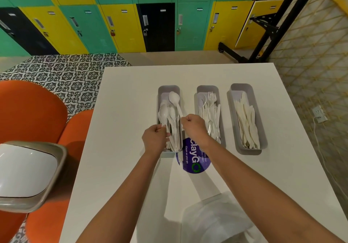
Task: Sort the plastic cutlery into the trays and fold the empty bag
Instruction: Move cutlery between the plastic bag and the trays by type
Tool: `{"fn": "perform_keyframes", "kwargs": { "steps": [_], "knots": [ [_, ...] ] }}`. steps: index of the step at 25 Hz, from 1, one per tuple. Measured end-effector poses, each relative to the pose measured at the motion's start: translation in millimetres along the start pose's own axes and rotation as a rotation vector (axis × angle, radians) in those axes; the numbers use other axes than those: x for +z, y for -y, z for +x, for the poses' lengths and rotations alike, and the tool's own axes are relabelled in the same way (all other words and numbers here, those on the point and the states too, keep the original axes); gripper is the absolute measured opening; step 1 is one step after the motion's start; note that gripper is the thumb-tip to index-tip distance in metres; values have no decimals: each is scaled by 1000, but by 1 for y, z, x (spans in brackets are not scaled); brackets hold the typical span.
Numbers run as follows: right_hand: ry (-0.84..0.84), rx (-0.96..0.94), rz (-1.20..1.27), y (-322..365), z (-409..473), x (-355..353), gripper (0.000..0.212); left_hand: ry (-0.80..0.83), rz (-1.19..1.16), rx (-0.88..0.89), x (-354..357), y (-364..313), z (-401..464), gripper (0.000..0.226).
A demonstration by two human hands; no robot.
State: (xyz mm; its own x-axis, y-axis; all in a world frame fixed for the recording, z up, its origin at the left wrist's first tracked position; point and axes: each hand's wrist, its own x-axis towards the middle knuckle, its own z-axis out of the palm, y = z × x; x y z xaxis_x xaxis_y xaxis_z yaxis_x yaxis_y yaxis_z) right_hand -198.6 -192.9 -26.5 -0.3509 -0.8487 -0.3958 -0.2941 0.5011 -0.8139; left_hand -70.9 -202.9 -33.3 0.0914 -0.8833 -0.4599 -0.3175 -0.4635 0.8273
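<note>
Three grey trays stand side by side on the white table. The left tray holds several white spoons, the middle tray white forks, the right tray white knives. My left hand grips the handle of a white spoon over the left tray. My right hand grips another white spoon by its handle, its bowl pointing away above the same tray. A clear plastic bag lies crumpled at the near table edge, under my right forearm.
A round purple sticker lies on the table between the left and middle trays. Left of the table stand orange chairs and a grey bin with a white lid. Coloured lockers line the back wall.
</note>
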Motion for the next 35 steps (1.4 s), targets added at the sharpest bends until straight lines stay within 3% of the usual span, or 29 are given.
{"fn": "perform_keyframes", "kwargs": {
  "steps": [4, 12, 19, 23, 35],
  "knots": [
    [-8, 6, -38, 4, 16, 0, 40, -108, 119, 146, 3, -13, 12, 17],
    [-26, 71, -51, 6, 41, 13, 47, 39, 363, 177, 26, -27, 50, 26],
    [-6, 83, -146, 5, 46, 16, 52, 39, 448, 241, 28, -35, 57, 39],
    [6, 82, -254, 0, 35, 9, 50, 5, 382, 267, 20, -37, 43, 45],
    [125, 140, -302, -18, -64, -16, 24, 40, 149, 202, -3, -8, -51, 30]
  ]
}}
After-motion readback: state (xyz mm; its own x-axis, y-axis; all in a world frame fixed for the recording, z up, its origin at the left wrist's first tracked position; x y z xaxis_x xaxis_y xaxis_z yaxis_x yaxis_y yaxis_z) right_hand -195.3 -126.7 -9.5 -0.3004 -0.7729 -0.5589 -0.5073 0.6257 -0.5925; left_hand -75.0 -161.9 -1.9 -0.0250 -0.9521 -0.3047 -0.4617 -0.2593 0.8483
